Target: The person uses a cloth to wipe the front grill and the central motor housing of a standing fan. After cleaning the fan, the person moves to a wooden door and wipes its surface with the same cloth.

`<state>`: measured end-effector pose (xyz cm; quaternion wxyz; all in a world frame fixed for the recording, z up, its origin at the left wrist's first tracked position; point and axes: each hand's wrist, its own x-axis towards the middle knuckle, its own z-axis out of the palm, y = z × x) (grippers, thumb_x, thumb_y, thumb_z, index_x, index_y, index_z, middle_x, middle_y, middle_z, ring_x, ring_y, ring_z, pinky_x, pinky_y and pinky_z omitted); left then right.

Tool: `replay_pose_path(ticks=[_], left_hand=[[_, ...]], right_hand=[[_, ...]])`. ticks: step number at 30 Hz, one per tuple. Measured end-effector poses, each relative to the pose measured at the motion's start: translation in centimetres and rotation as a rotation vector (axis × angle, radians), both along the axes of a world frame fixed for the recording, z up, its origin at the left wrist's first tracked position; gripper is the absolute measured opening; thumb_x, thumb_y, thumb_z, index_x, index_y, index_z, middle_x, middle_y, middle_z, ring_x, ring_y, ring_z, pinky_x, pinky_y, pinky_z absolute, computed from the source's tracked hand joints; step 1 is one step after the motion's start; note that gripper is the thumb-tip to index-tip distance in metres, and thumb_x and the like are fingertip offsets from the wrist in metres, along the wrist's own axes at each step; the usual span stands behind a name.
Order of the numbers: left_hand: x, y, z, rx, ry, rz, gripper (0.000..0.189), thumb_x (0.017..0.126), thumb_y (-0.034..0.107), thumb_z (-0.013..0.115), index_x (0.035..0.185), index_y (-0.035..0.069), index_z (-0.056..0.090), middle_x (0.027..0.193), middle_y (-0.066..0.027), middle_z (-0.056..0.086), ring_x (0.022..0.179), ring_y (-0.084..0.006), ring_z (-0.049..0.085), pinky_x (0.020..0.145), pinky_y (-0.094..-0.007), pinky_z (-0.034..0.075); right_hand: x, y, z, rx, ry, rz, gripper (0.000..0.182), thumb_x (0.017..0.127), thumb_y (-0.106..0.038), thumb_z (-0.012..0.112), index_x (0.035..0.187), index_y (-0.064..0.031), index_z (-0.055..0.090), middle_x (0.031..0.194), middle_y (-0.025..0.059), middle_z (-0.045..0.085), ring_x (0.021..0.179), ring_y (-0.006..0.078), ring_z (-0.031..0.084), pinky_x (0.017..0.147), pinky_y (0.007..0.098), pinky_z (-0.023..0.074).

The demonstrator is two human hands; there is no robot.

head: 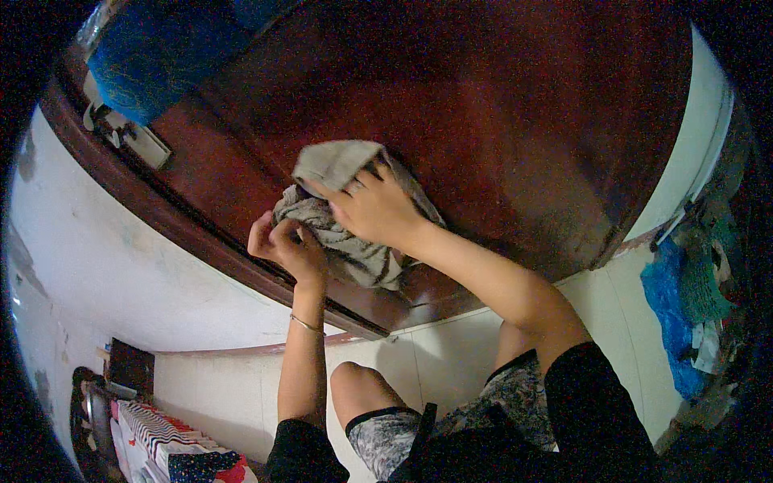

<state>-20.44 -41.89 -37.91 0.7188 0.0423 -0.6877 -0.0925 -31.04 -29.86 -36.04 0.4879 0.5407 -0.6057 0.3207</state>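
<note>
A crumpled grey cloth (356, 253) hangs in front of the dark red-brown wooden door, gathered into loose folds. My right hand (380, 205) grips its upper part, with some fingertips hidden under a pale flap and a ring on one finger. At the cloth's left edge, my left hand (290, 244) has its fingers curled around the fabric, and a thin bangle (307, 325) circles that wrist. Behind both hands stands the wooden door (471, 139). Whether the cloth touches the door cannot be told.
A door handle with its lock plate (142, 145) is at the left, below a blue cloth (163, 60). The brown door frame (199, 232) borders a white wall (139, 223). Striped and patterned clothes (163, 435) lie at lower left. Blue plastic (670, 314) lies at right on the pale tiled floor (447, 350).
</note>
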Motion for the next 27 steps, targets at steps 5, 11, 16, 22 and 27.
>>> replay_pose_path(ticks=[5,11,16,22,27], left_hand=[[0.7,3.4,-0.1,-0.121,-0.173,0.116,0.020,0.062,-0.005,0.060,0.076,0.008,0.066,0.076,-0.0046,0.040,0.073,-0.0200,0.042,0.062,-0.0300,0.036],[-0.2,8.6,-2.2,0.026,-0.474,0.124,0.047,0.076,0.002,0.056,0.123,0.005,0.052,0.113,-0.0144,0.038,0.110,-0.0294,0.037,0.100,-0.0392,0.026],[-3.0,10.7,-1.6,-0.018,-0.494,-0.085,0.073,0.079,0.017,0.059,0.139,0.002,0.021,0.141,-0.0229,0.015,0.130,-0.0397,0.017,0.106,-0.0463,0.015],[-5.7,9.9,6.8,-0.328,-0.480,0.003,0.078,0.066,0.010,0.061,0.137,0.016,0.031,0.144,-0.0157,0.020,0.131,-0.0380,0.021,0.104,-0.0507,0.021],[-4.1,6.7,10.6,-0.462,-0.366,0.095,0.063,0.073,0.006,0.050,0.134,0.015,0.037,0.140,-0.0060,0.033,0.127,-0.0280,0.032,0.103,-0.0431,0.026]], right_hand=[[-1.0,4.3,-5.1,0.206,-0.223,-0.167,0.054,0.084,-0.035,0.050,0.135,-0.0218,0.038,0.109,0.0115,0.059,0.100,0.0321,0.050,0.089,0.0530,0.0330],[-3.7,5.8,-4.8,-0.213,-0.356,-0.320,0.062,0.084,-0.044,0.048,0.138,-0.0175,0.032,0.129,0.0193,0.044,0.110,0.0439,0.043,0.094,0.0624,0.0237],[-5.7,6.0,0.8,-0.358,-0.319,-0.360,0.065,0.085,-0.044,0.045,0.139,-0.0133,0.027,0.133,0.0209,0.039,0.117,0.0459,0.038,0.099,0.0624,0.0158],[-7.0,6.3,9.7,-0.486,-0.158,-0.485,0.056,0.089,-0.036,0.043,0.135,-0.0067,0.033,0.136,0.0204,0.036,0.123,0.0395,0.035,0.103,0.0544,0.0176],[-4.3,3.5,12.9,-0.483,-0.180,-0.530,0.051,0.087,-0.034,0.045,0.127,-0.0022,0.043,0.128,0.0193,0.045,0.114,0.0364,0.044,0.099,0.0512,0.0260]])
